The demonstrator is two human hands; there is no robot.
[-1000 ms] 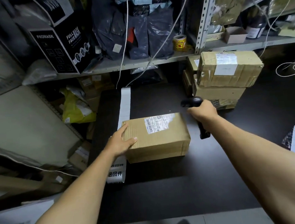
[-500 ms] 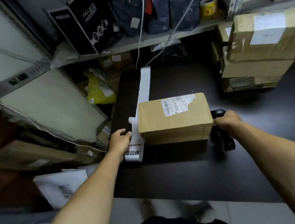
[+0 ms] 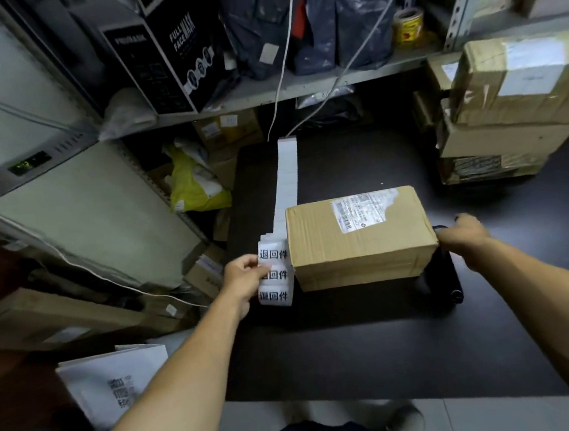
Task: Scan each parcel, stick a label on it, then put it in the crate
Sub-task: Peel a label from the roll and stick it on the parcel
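The fingers (image 3: pixel 258 269) of the left hand (image 3: pixel 244 280) pinch the near end of the label strip (image 3: pixel 276 274), where three printed labels hang over the left edge of the table (image 3: pixel 356 339). From these fingers the strip runs away, a long white band toward the shelf (image 3: pixel 299 86) at the back. Its long axis goes from near to far.

Just to the right of the left fingers, almost touching the strip, lies the parcel (image 3: pixel 357 240), a brown carton with its long axis left to right. Its top already carries a shipping label (image 3: pixel 361 210), toward the far right of that face. So the label must travel only a short way to the right to reach the carton's top, and I judge the left hand is the nearer one for this.

The right hand (image 3: pixel 464 237) is at the right end of the parcel, and its fingers curl around the black scanner (image 3: pixel 448 280), which lies on the table below and behind that corner.

Farther out, to the right and behind, stands a stack of other cartons (image 3: pixel 507 110). The crate I cannot see.
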